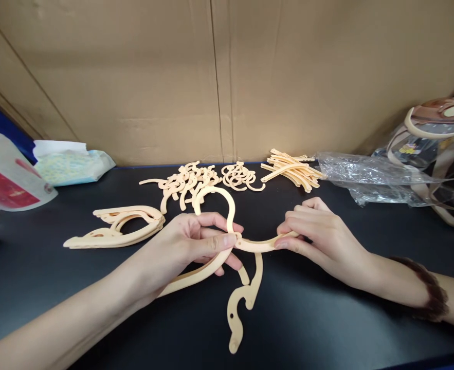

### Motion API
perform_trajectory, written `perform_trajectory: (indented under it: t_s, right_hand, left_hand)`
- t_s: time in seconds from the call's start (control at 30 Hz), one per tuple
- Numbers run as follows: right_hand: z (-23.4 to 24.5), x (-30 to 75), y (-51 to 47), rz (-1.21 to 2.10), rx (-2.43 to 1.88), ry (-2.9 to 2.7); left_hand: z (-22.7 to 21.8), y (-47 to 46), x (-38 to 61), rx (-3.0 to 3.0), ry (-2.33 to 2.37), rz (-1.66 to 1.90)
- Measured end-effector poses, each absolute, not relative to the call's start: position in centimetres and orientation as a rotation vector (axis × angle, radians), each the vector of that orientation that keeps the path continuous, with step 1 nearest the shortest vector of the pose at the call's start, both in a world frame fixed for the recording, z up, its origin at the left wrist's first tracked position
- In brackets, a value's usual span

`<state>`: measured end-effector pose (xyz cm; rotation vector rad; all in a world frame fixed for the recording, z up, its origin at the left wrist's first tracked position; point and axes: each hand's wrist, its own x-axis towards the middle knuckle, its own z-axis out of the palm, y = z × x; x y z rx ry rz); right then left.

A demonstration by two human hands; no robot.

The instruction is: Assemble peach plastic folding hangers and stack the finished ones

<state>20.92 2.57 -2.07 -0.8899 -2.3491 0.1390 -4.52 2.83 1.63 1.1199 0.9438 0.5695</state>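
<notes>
A beige plastic folding clothes hanger [255, 245] is held between my two hands above the black table. My left hand [201, 239] pinches it at the joint where its curved hook [231, 208] meets the arms; one arm runs down to the left below my wrist. Further right, my right hand [307, 234] is closed around the tip of the other arm. Beneath the hanger lie loose beige parts: a curved piece with a small hole [236, 308] and another bent strip [258, 267], partly hidden behind the hanger.
Folded hangers [134, 231] lie at left. Along the back are a heap of short curved parts [188, 180], a pile of hooks [239, 176] and a stack of straight strips [292, 169]. Clear plastic bags [369, 172], a bottle [435, 118] and a tissue pack [74, 164] flank them.
</notes>
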Motion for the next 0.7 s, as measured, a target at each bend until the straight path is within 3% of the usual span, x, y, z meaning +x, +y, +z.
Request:
perform_trajectory:
  t_s: [0.7]
  right_hand:
    - [-2.03, 21.26, 3.16, 0.122, -0.916, -2.32]
  left_hand:
    - [1.1, 2.89, -4.63, 1.063, 0.955, 0.471]
